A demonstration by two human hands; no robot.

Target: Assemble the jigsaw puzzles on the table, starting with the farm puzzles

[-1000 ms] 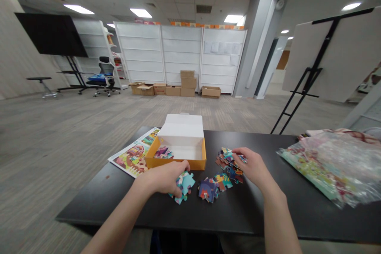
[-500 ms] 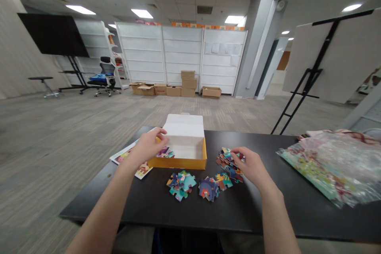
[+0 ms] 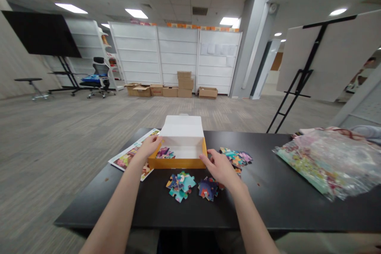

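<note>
An open yellow cardboard box with a white inside stands on the table, its lid flap raised at the back. Several puzzle pieces lie in its left part. My left hand is closed on the box's left wall. At the front right corner, my right hand grips the right wall between thumb and fingers. In front of the box are two small heaps of puzzle pieces, a teal heap and a dark blue heap. More loose pieces lie right of the box, partly behind my right hand.
A printed picture sheet lies left of the box, partly under my left arm. On the right side of the black table rests a clear plastic bag with colourful contents. Cardboard boxes and an easel board stand beyond.
My left hand has come down onto the box's left wall. My right hand has left the loose pieces and moved left to the box's right wall. The view has shifted slightly.
</note>
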